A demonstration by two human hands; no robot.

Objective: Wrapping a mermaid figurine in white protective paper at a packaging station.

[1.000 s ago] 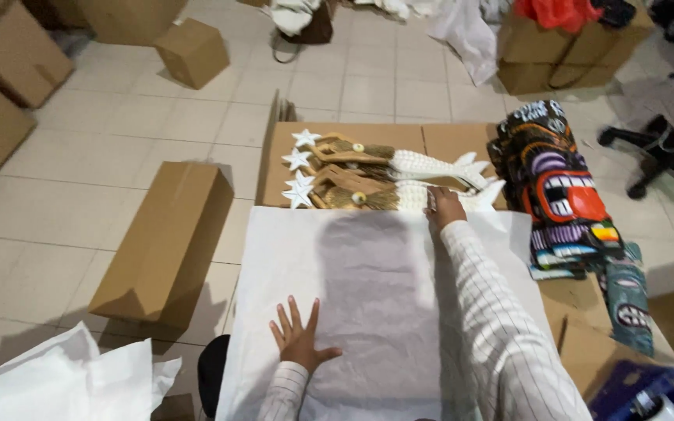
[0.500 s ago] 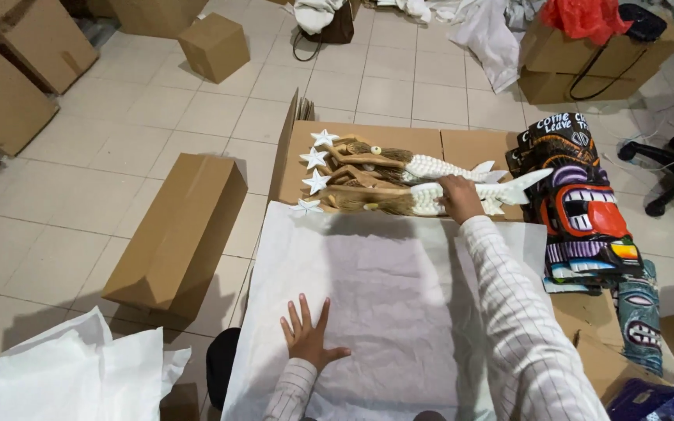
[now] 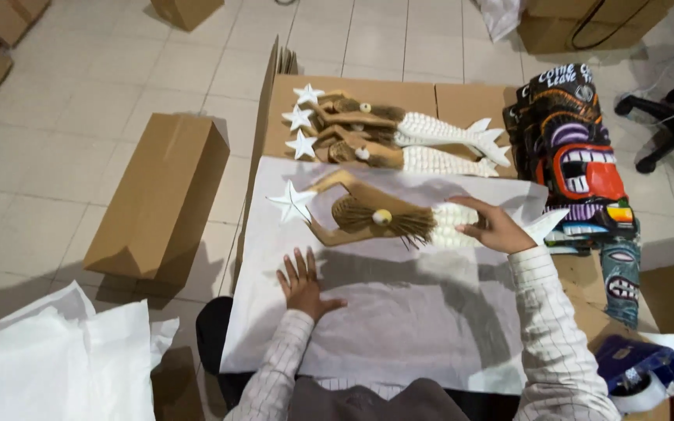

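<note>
two stacks of things frame the left edge: crumpled white wrapping paper low in the corner, and above it a long brown cardboard box lying on the tiled floor. more boxes sit cut off along the top edge.

next comes the work surface, topped with flattened cardboard. a large white paper sheet is spread over its near part. the left hand lies flat on that sheet, palm down, fingers spread wide and holding nothing; it just presses the paper near its left side.

beyond that hand, on the far part of the sheet, lies a carved wooden mermaid figure, stretched crosswise. its white star points left, its brown fibre hair sits in the middle, and its white scaled tail runs right. two more mermaid carvings of the same kind lie side by side on the bare cardboard just past the sheet's far edge, their stars also to the left.

the right hand is curled around the tail end of the mermaid on the paper, fingers half closed over it and thumb toward the body, gripping it. both sleeves are pale with a thin check.

further right, a pile of painted tiki masks in dark, red and purple colours rests at the surface's edge, touching the sheet's corner. a black office chair base stands on the floor past them. low right lies a roll of tape on a blue holder.
</note>
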